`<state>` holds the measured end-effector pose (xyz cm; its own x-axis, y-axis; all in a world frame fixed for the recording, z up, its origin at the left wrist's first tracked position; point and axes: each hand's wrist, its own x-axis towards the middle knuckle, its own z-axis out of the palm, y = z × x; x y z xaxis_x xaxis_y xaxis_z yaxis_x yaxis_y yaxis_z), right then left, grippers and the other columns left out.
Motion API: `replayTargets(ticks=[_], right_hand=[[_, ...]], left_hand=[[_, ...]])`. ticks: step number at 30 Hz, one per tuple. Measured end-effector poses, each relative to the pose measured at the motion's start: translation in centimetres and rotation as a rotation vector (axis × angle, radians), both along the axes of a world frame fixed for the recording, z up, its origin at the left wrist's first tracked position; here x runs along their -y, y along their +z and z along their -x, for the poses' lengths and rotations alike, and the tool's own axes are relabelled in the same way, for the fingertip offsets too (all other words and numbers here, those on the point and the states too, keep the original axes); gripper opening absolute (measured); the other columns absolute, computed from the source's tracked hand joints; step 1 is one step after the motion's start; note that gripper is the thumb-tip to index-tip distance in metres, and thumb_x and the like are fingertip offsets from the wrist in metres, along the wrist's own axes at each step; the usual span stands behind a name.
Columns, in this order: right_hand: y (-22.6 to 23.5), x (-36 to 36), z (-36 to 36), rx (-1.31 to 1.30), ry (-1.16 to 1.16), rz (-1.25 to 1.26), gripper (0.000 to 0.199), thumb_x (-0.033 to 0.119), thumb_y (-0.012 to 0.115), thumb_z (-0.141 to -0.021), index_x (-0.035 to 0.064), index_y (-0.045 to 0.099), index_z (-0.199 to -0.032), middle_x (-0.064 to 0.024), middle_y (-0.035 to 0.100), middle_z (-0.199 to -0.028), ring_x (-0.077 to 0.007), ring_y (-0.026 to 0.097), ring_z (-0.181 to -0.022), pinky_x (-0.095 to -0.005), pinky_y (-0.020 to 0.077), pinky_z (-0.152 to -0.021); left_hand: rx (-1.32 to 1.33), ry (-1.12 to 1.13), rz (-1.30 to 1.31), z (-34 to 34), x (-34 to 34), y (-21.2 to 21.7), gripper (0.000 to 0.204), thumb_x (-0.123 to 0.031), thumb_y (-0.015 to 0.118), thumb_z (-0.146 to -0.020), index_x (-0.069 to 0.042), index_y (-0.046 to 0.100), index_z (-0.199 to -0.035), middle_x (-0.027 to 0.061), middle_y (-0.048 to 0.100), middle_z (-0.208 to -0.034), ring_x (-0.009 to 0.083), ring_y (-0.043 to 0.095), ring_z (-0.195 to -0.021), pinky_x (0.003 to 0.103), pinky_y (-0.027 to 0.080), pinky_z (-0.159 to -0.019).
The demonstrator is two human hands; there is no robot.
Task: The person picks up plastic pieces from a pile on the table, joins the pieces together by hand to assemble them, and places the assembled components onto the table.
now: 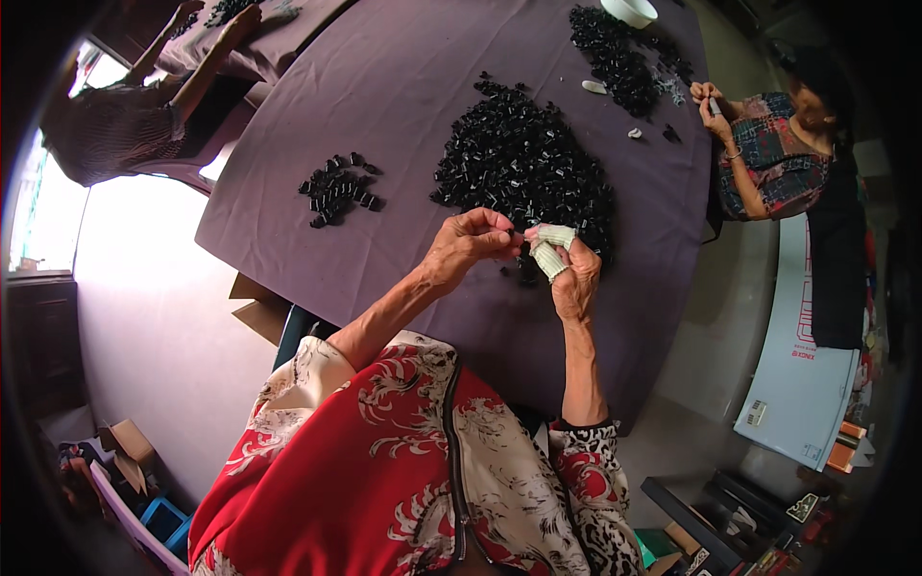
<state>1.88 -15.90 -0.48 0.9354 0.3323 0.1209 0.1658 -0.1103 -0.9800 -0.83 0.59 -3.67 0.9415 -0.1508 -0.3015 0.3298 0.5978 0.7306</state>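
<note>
Over the near edge of a big heap of small black parts (523,154), my two hands meet fingertip to fingertip. My left hand (469,248) pinches a small black part (514,235), mostly hidden by the fingers. Pale knitted finger covers (551,252) wrap the thumb and a finger of my right hand (573,274), whose tips are pressed together against that same part. Whether the right fingers hold a second piece is too small to tell. A smaller group of black parts (338,189) lies to the left.
A purple cloth (403,86) covers the table. At the far right lie another black heap (615,58), a white bowl (630,12) and grey bits (669,86). One person (773,154) sits at the right, another (115,130) at the left. Cardboard (259,312) stands beside the table.
</note>
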Motion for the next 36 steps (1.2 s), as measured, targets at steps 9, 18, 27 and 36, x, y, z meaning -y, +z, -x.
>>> replayTargets(ticks=[9, 18, 27, 36], right_hand=[[0.0, -0.2, -0.1, -0.015, 0.055, -0.027, 0.013, 0.000, 0.055, -0.077, 0.0024, 0.062, -0.087, -0.0035, 0.064, -0.082, -0.0083, 0.056, -0.070, -0.0222, 0.0449, -0.065], [0.5, -0.4, -0.3, -0.100, 0.060, -0.123, 0.014, -0.001, 0.052, -0.079, 0.0019, 0.062, -0.089, -0.0021, 0.064, -0.083, -0.0088, 0.057, -0.074, -0.0213, 0.0450, -0.066], [-0.3, 0.1, -0.2, 0.037, 0.082, 0.090, 0.013, 0.002, 0.055, -0.076, 0.0006, 0.062, -0.086, -0.0081, 0.064, -0.078, -0.0130, 0.060, -0.069, -0.0244, 0.0471, -0.064], [0.6, 0.8, -0.3, 0.195, -0.011, 0.201, 0.011, 0.001, 0.057, -0.073, -0.0007, 0.060, -0.083, -0.0073, 0.061, -0.075, -0.0153, 0.058, -0.064, -0.0258, 0.0457, -0.059]], left_hand=[[0.171, -0.021, -0.227, 0.5, 0.6, 0.6, 0.012, -0.007, 0.060, -0.082, -0.001, 0.058, -0.091, 0.0045, 0.060, -0.085, 0.0115, 0.058, -0.076, 0.026, 0.048, -0.074], [0.099, 0.006, -0.218, 0.5, 0.6, 0.4, 0.016, -0.009, 0.060, -0.080, -0.001, 0.060, -0.094, 0.0015, 0.060, -0.077, 0.0096, 0.055, -0.072, 0.025, 0.045, -0.068], [0.154, -0.069, -0.757, 0.9, 1.4, 3.1, 0.018, -0.011, 0.058, -0.082, -0.001, 0.061, -0.096, 0.0059, 0.063, -0.085, 0.0145, 0.060, -0.077, 0.027, 0.049, -0.066], [-0.053, -0.042, 0.087, 0.4, 1.2, 1.3, 0.018, -0.007, 0.049, -0.089, 0.002, 0.053, -0.103, 0.0095, 0.060, -0.093, 0.0164, 0.061, -0.082, 0.031, 0.050, -0.079]])
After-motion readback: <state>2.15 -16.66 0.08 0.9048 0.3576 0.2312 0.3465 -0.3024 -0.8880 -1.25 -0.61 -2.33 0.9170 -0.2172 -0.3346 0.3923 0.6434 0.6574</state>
